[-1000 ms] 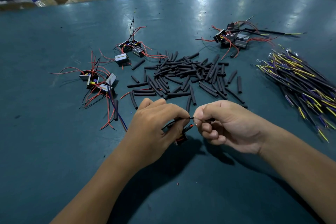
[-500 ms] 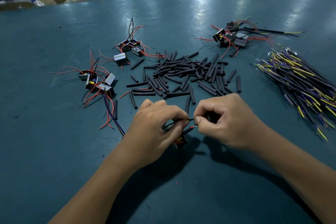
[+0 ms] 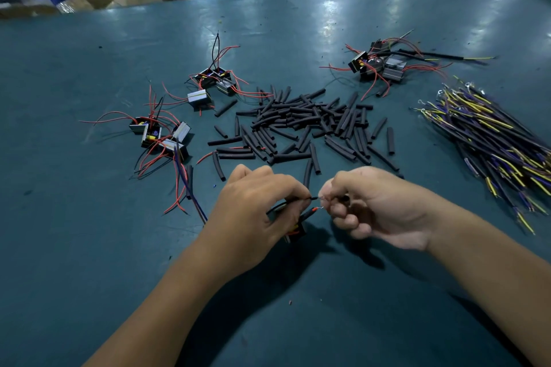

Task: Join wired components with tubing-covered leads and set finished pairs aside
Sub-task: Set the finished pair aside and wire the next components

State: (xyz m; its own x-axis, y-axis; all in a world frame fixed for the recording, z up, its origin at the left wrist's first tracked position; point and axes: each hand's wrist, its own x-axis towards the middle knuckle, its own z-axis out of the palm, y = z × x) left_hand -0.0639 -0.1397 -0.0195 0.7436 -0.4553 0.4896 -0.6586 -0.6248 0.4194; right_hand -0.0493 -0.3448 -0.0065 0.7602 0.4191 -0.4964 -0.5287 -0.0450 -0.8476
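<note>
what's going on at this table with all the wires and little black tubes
A person is joining leads by hand. The left hand pinches a thin black lead of a small wired component, while the right hand pinches a bare wire end against it. Loose black tubing pieces, more components and a bundle of yellow-and-purple wires lie on the table.

Both forearms are bare, with no sleeves, gloves, or jewellery visible.
</note>
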